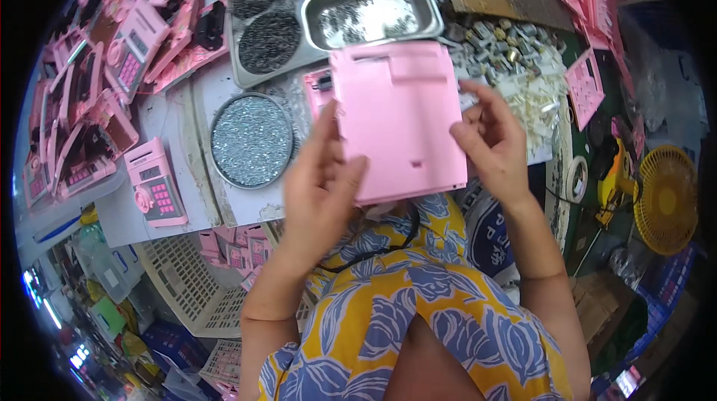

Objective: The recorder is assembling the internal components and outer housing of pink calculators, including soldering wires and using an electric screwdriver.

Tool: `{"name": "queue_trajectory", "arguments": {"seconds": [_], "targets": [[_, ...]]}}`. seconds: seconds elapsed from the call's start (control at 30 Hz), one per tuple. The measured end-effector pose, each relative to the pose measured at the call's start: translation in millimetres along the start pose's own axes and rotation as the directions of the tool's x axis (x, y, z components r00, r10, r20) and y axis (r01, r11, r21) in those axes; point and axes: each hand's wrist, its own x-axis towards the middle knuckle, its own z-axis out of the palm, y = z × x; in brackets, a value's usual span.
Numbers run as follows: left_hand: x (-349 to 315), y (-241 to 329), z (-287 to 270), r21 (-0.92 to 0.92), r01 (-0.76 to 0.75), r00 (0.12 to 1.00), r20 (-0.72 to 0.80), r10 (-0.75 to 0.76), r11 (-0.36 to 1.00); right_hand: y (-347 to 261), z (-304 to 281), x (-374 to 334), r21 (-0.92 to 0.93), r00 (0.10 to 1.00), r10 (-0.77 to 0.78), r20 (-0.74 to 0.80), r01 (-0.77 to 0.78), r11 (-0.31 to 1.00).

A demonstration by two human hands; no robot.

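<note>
A flat pink plastic panel (403, 121), with a slot near its top edge and a small hole low down, is held up in front of me above the table edge. My left hand (325, 173) grips its left side, thumb on the face. On the opposite side my right hand (489, 136) pinches the edge, thumb in front and fingers partly curled. Behind the panel's left edge, part of another pink piece with a black part (320, 84) shows; the rest of it is hidden.
A round dish of small silver screws (252, 140) stands at left, near a pink keypad panel (155, 184). Many pink keypad panels (134, 50) are heaped farther left. A metal tray (441, 24) of dark screws lies beyond; small motors (508, 46) and white parts (534, 106) lie right, near a yellow fan (665, 199).
</note>
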Motion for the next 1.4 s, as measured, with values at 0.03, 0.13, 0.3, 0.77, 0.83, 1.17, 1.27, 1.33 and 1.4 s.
{"name": "queue_trajectory", "arguments": {"seconds": [0.03, 0.13, 0.3, 0.77, 0.83, 1.17, 1.27, 1.33, 1.4], "targets": [[8, 6, -7, 0.036, -0.002, 1.0, -0.027, 0.003, 0.999, -9, -1, 3, 0.023, 1.0, -0.021, -0.018, 0.022, 0.999], [44, 19, -24, -0.224, -0.082, 0.987, -0.153, 0.048, 0.971, -41, -8, 33, 0.083, 0.987, -0.112, 0.116, 0.103, 0.991], [51, 18, -46, -0.023, -0.173, 0.971, -0.171, 0.167, 0.985, -47, 2, 53, 0.213, 0.981, -0.046, 0.189, 0.004, 0.977], [11, -36, -27, 0.382, -0.104, 0.994, 0.024, 0.103, 0.918, 20, 3, -13, -0.289, 0.983, 0.035, 0.182, 0.019, 0.957], [9, -36, -27, 0.388, -0.126, 0.992, 0.029, 0.124, 0.913, 19, -1, -12, -0.318, 0.975, 0.04, 0.217, 0.032, 0.947], [-27, -48, -21, 0.513, 0.014, 0.995, -0.095, 0.04, 0.859, 0, 11, 7, -0.759, 0.922, -0.009, 0.387, 0.324, 0.565], [-25, -52, -28, 0.427, 0.061, 0.994, -0.111, -0.014, 0.902, -8, 12, 10, -0.778, 0.912, 0.023, 0.409, 0.336, 0.531], [-21, -46, -30, 0.451, 0.059, 0.995, -0.102, -0.014, 0.891, -12, 9, 14, -0.76, 0.9, -0.002, 0.435, 0.369, 0.536], [-15, -29, -42, 0.459, 0.109, 0.994, -0.031, -0.106, 0.882, -16, 9, 20, -0.731, 0.87, -0.044, 0.492, 0.44, 0.521]]}}
